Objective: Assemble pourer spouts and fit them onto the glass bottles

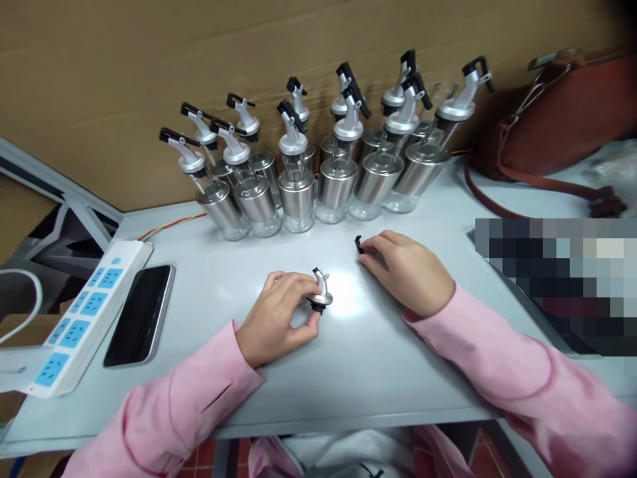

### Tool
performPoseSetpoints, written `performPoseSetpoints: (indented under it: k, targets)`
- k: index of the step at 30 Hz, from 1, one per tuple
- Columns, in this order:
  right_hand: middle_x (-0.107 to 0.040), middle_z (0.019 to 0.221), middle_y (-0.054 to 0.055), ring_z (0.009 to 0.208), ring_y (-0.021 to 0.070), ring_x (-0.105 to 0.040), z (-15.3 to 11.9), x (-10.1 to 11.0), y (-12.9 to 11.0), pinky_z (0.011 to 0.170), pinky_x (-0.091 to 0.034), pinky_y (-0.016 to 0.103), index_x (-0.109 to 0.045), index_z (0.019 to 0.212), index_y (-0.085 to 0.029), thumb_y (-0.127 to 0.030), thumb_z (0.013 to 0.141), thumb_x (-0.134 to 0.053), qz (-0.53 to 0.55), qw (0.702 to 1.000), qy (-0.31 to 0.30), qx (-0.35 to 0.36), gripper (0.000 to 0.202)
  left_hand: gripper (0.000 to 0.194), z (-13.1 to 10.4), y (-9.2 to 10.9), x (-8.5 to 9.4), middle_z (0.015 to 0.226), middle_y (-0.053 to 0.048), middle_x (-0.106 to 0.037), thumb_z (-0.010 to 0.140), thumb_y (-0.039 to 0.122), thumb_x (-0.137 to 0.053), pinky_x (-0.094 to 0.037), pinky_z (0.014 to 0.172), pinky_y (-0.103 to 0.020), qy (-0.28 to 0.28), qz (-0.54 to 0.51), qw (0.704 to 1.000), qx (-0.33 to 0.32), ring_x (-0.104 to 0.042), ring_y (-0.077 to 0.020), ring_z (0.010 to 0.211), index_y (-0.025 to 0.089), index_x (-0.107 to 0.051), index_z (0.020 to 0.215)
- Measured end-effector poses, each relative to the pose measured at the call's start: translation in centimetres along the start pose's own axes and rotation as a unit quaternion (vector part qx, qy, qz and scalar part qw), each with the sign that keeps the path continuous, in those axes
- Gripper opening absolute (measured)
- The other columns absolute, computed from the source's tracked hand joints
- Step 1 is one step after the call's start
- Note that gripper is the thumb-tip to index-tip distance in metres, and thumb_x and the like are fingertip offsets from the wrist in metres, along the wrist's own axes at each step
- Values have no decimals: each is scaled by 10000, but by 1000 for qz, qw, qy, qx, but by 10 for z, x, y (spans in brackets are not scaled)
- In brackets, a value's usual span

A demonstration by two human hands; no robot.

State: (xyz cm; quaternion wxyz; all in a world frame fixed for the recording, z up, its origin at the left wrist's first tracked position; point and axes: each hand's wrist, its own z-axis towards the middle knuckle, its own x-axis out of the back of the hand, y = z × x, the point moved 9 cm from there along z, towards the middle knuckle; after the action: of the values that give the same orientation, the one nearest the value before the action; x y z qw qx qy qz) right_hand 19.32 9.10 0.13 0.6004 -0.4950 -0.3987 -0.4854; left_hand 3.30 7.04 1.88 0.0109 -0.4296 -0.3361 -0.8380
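Between the fingers and thumb of my left hand is a silver pourer spout with a black stopper base, held upright just over the table. To its right, my right hand pinches a small black lever cap between thumb and fingertips; part of the cap is hidden by the fingers. The two pieces are apart. Behind both hands stand several glass oil bottles with steel sleeves, topped by silver pourers with black levers.
A white power strip and a black phone lie on the left. At the right back sits a brown leather bag with its strap on the table. A dark flat object, partly pixelated, lies at the right. Cardboard stands behind the bottles.
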Motion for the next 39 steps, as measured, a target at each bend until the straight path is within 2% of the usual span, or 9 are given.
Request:
performPoseSetpoints:
  k: [4, 9, 14, 19, 22, 26, 30, 33, 39]
  targets:
    - [-626, 849, 66, 750, 208, -590, -1, -1, -1, 631, -425, 302, -641, 876, -154, -195, 796, -543, -9, 1000, -24, -16, 134, 261, 0, 1, -1, 956, -43, -582, 744, 101, -536, -366, 833, -336, -1, -2, 1000, -5, -546, -170, 905, 182, -474, 984]
    - [-618, 761, 24, 667, 152, -571, -2, -4, -4, 631, -413, 257, -641, 754, -163, -100, 743, -545, 76, 995, -67, -21, 116, 268, 1, 0, -1, 956, -48, -577, 744, 95, -534, -370, 833, -338, 3, -6, 1000, -5, -544, -175, 909, 182, -471, 990]
    - [-641, 695, -4, 615, 135, -566, -3, -8, 2, 609, -405, 241, -647, 854, -168, -75, 703, -555, 136, 985, -92, -56, 200, 265, 0, 0, 0, 963, -51, -568, 745, 95, -528, -381, 826, -337, 5, -11, 1000, -6, -537, -183, 925, 188, -466, 986]
    - [-612, 602, -2, 549, 127, -540, -3, -7, -2, 573, -399, 244, -647, 733, -151, -120, 695, -582, 165, 980, -93, -58, 81, 261, 0, -1, 0, 945, -45, -553, 731, 84, -541, -379, 824, -327, 4, -11, 1000, -3, -529, -174, 907, 179, -466, 962]
    - [-612, 618, 4, 553, 121, -533, -4, 1, -9, 568, -401, 244, -623, 684, -156, -160, 711, -587, 226, 971, -61, -46, 45, 256, 0, 0, -2, 936, -42, -546, 731, 85, -542, -378, 822, -324, -5, -7, 1000, -7, -522, -172, 900, 179, -469, 958]
    - [-630, 671, 16, 570, 121, -534, -7, 6, -13, 571, -419, 252, -599, 708, -161, -246, 744, -583, 358, 932, -31, -52, 94, 246, 1, 1, -3, 941, -41, -538, 738, 88, -538, -382, 814, -319, -15, -7, 1000, -10, -513, -172, 901, 183, -470, 954]
    - [-607, 664, 16, 604, 130, -535, -11, -1, -19, 577, -433, 260, -564, 666, -161, -358, 686, -660, 508, 856, -57, -82, 221, 241, 1, 3, -6, 943, -40, -543, 750, 98, -542, -384, 805, -320, -31, -9, 999, -24, -513, -172, 894, 187, -473, 964]
    - [-601, 662, 11, 618, 125, -533, -13, -7, -24, 587, -434, 255, -557, 633, -158, -398, 620, -715, 577, 806, -82, -104, 288, 230, 1, 6, -8, 945, -40, -552, 763, 109, -545, -380, 803, -326, -43, 0, 998, -46, -514, -172, 886, 188, -478, 968]
    - [-589, 631, -4, 596, 110, -513, -16, -17, -29, 580, -417, 244, -565, 619, -151, -371, 576, -756, 607, 775, -130, -120, 295, 266, 0, 8, -5, 948, -49, -550, 771, 118, -547, -381, 793, -326, -25, 19, 998, -53, -509, -173, 884, 180, -484, 1022]
